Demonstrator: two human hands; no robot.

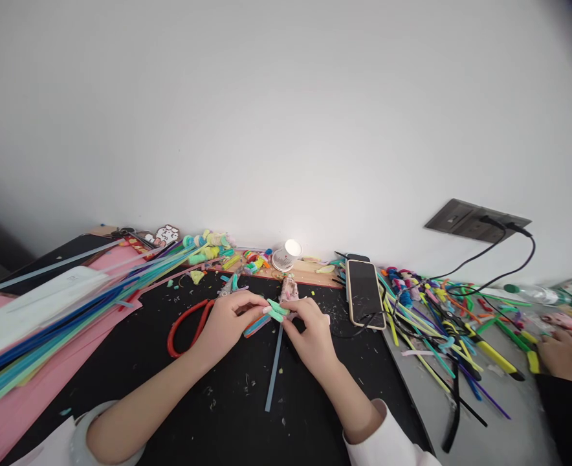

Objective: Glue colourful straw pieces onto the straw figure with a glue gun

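Note:
Between my two hands is a small bundle of light green pipe cleaner (277,309), pinched from both sides over the black work surface. My left hand (232,318) has thumb and forefinger closed on its left end. From the right, my right hand (311,333) pinches the other end. A short orange and blue strip (257,325) lies just under my left fingertips. Below the bundle a grey-blue pipe cleaner (274,372) points toward me. Red-handled scissors (174,330) lie beside my left hand, partly hidden by it.
A phone (365,294) lies to the right, near a tangle of pipe cleaners and yellow-handled pliers (497,359). A paper cup (286,255) stands by the wall. Long pipe cleaners (96,314) cover the left side. At far right is another person's hand (567,356). Cables hang from a wall socket (475,220).

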